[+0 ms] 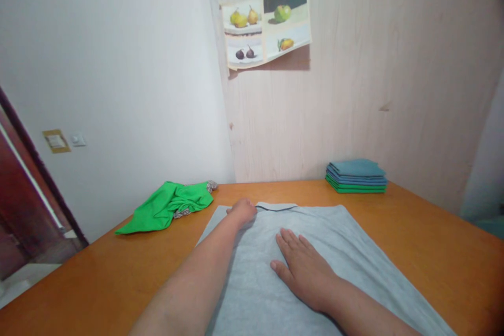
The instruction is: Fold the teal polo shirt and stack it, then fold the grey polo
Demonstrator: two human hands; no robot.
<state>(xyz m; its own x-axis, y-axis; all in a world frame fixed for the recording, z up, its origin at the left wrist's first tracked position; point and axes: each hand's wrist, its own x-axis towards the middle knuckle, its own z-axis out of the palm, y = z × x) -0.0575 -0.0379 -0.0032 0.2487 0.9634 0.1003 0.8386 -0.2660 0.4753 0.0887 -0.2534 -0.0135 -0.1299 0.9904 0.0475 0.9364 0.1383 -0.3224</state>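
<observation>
A grey shirt (338,252) lies spread flat on the orange table (433,241), its collar toward the far wall. My left hand (243,211) reaches to the shirt's far left shoulder beside the collar, fingers curled down onto the cloth. My right hand (301,265) lies flat on the middle of the shirt, fingers stretched out and together, pressing the fabric.
A crumpled green garment (169,206) lies at the table's far left. A folded stack of blue and green cloths (356,176) sits at the far right against the wooden wall. A fruit poster (265,29) hangs above. A doorway is at left.
</observation>
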